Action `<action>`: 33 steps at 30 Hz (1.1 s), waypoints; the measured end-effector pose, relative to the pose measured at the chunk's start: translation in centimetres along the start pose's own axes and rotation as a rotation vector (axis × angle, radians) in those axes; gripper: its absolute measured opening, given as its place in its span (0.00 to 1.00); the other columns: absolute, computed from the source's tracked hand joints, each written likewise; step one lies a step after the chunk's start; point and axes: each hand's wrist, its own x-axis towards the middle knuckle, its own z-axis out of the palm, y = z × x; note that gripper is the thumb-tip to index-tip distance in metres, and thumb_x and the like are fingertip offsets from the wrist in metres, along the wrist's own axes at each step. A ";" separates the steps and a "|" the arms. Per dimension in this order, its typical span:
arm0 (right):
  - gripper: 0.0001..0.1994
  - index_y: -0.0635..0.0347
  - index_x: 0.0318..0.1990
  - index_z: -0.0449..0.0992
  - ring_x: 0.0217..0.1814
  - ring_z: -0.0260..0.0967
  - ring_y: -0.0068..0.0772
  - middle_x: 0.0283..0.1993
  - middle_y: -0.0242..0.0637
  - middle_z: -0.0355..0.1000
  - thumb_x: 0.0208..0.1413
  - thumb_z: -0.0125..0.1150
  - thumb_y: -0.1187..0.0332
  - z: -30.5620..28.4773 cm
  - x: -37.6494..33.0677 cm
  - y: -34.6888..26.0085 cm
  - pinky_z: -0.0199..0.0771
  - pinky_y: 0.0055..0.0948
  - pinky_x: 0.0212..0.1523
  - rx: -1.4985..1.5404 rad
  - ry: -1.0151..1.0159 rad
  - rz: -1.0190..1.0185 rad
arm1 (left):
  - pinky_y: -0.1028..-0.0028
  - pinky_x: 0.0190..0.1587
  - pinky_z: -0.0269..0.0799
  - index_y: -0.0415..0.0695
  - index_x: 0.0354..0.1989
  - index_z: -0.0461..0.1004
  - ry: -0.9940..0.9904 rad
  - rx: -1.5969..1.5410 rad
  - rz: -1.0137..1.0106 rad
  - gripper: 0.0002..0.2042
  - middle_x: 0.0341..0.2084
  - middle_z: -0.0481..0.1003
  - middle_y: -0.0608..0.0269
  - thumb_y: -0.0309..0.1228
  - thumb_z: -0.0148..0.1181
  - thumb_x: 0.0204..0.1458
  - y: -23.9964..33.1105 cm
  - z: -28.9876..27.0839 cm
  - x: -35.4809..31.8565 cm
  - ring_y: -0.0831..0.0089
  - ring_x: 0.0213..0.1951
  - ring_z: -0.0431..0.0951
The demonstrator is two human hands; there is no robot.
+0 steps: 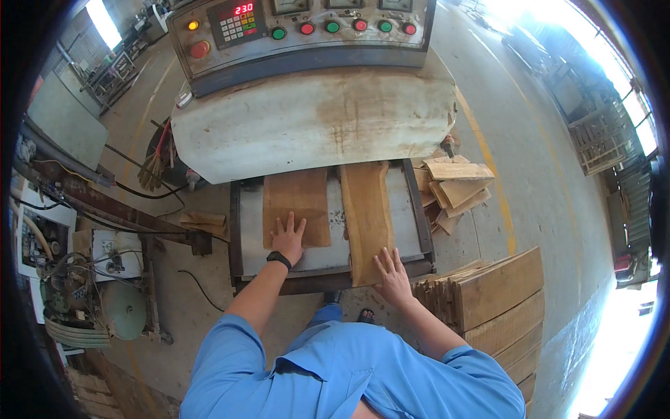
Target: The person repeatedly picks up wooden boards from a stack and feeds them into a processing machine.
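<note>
Machine bed (328, 260) — two boards (296, 206), scrap pile (452, 190) beside.

At the top of the frame, left of centre, the machine's grey control panel (307, 31) carries a small dark rectangular digital display (243, 9) with glowing red digits. Just beneath it sits a keypad (238, 28) of small coloured buttons. Far left, a white printed sheet (43, 237) with dark pictures lies flat.

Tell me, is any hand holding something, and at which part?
Nothing is gripped. The left hand lies flat on the short board; the right hand presses the long board near its end.
</note>
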 end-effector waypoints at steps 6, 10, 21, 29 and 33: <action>0.41 0.53 0.74 0.64 0.84 0.41 0.58 0.80 0.50 0.50 0.51 0.73 0.59 1.3 -1.8 0.6 0.49 0.45 0.80 -0.007 0.043 -0.097 | 0.38 0.71 0.59 0.64 0.78 0.54 0.041 -0.035 -0.008 0.43 0.80 0.42 0.54 0.43 0.71 0.54 0.3 -0.2 1.4 0.37 0.77 0.47; 0.40 0.54 0.73 0.65 0.83 0.43 0.61 0.80 0.53 0.50 0.52 0.72 0.61 1.1 -1.1 1.1 0.50 0.45 0.80 0.015 0.058 -0.126 | 0.39 0.72 0.58 0.63 0.78 0.57 0.056 -0.078 -0.009 0.41 0.80 0.43 0.53 0.46 0.69 0.55 1.0 0.1 2.6 0.37 0.77 0.48; 0.35 0.58 0.72 0.65 0.82 0.45 0.68 0.79 0.57 0.50 0.55 0.62 0.68 1.7 0.7 1.7 0.51 0.49 0.80 -0.057 0.119 -0.173 | 0.37 0.71 0.58 0.61 0.77 0.56 0.142 -0.037 0.015 0.40 0.79 0.46 0.52 0.45 0.68 0.57 -1.0 -0.7 6.3 0.38 0.76 0.49; 0.39 0.55 0.72 0.64 0.82 0.45 0.65 0.80 0.56 0.50 0.51 0.71 0.64 0.4 3.6 1.6 0.53 0.49 0.79 -0.033 0.086 -0.123 | 0.38 0.73 0.56 0.61 0.76 0.59 0.175 -0.126 -0.003 0.40 0.79 0.47 0.52 0.46 0.70 0.55 -1.7 -1.9 8.7 0.42 0.77 0.48; 0.40 0.52 0.72 0.65 0.82 0.45 0.64 0.80 0.53 0.50 0.49 0.73 0.65 -0.2 5.0 1.3 0.53 0.49 0.79 -0.008 0.089 -0.105 | 0.46 0.74 0.55 0.53 0.74 0.64 0.244 -0.239 0.005 0.37 0.78 0.51 0.52 0.41 0.71 0.55 -2.4 -1.7 8.5 0.44 0.77 0.50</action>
